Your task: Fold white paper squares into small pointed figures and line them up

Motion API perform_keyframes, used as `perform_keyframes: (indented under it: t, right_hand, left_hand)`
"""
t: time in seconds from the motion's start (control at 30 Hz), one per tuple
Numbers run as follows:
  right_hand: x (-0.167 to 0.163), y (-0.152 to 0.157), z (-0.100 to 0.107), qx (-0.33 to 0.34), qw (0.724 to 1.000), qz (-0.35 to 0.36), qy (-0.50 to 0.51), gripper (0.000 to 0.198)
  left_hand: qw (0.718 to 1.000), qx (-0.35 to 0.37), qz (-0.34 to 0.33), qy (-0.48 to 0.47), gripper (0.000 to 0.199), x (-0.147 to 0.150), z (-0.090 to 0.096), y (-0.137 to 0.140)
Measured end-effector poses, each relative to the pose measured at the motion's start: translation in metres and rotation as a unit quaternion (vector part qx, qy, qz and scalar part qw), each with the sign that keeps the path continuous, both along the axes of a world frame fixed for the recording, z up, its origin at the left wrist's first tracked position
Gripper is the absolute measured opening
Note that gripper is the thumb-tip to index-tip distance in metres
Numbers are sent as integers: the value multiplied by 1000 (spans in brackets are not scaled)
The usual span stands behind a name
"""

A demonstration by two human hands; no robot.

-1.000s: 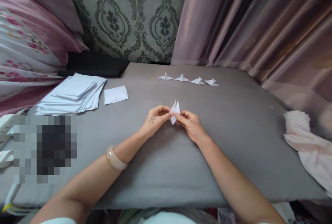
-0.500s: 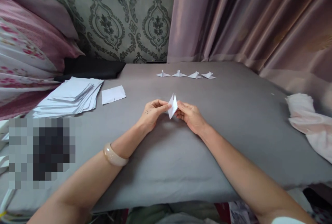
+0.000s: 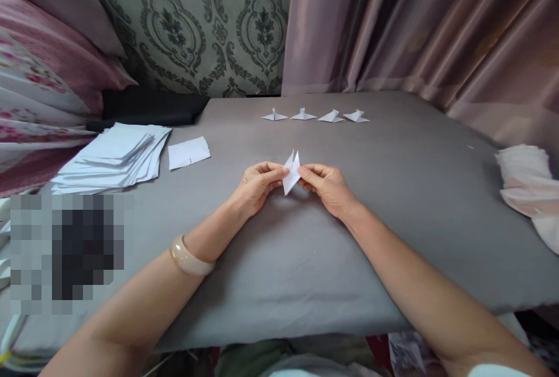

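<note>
Between my two hands is a small piece of folded white paper (image 3: 290, 174), held upright above the table, with two points sticking up and one pointing down. My left hand (image 3: 261, 185) pinches its left side between thumb and fingers. On the right edge, my right hand (image 3: 325, 187) grips it the same way. A bangle (image 3: 188, 257) circles my left wrist. Beyond the hands, several folded paper figures with spread wings stand in a row, among them a left one (image 3: 275, 115) and a right one (image 3: 357, 116).
A stack of white paper (image 3: 109, 158) lies on the left of the grey-covered table (image 3: 393, 202), beside a single sheet (image 3: 189, 154). Behind the stack is a folded black cloth (image 3: 152, 108). Pale fabric (image 3: 526, 182) lies at the right edge. A pixelated patch covers the lower left.
The folded paper has turned slightly in my fingers, and its two upper points stand at a somewhat different angle. Both hands keep hold. The camera view has tilted down a little.
</note>
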State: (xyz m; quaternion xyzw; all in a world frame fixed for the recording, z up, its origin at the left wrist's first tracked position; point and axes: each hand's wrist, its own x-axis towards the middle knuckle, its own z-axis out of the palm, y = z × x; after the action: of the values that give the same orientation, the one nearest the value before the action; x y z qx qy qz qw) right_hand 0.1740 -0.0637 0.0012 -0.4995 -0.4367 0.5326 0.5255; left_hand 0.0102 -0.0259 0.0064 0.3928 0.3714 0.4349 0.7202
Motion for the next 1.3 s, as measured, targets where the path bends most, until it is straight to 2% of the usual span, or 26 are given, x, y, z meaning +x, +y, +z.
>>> perform_keyframes:
  t: [0.3,0.4,0.5,0.6,0.67,0.73,0.8,0.97,1.17,1.3]
  right_hand:
    - [-3,-2,2,78,990,-40,-109,26]
    - [-6,-5,4,107,983,-50,-141,23]
    - [-10,-11,8,157,961,-74,-216,17]
    - [-14,-18,14,225,926,-100,-287,14]
    - [-15,-22,18,260,911,-107,-302,13]
    - [-15,-25,22,279,907,-108,-296,9]
    - [-15,-27,26,280,914,-99,-278,4]
    - [-12,-26,30,250,942,-59,-217,9]
    - [-9,-22,26,194,970,-56,-134,13]
    - [-6,-22,30,145,985,-24,-91,13]
  left_hand:
    - [999,31,-15,-19,29,-1,-3,0]
    - [997,59,-45,-15,33,-1,-2,-2]
    - [992,91,-82,13,25,-1,0,-5]
    - [988,128,-78,41,18,-2,1,-6]
    - [984,156,-73,37,15,-3,1,-6]
    - [981,176,-80,26,12,-4,3,-6]
    - [978,187,-93,23,10,-5,4,-7]
    - [972,196,-118,53,10,-4,9,-11]
    - [973,189,-97,90,18,0,10,-14]
    - [972,194,-85,100,21,1,10,-16]
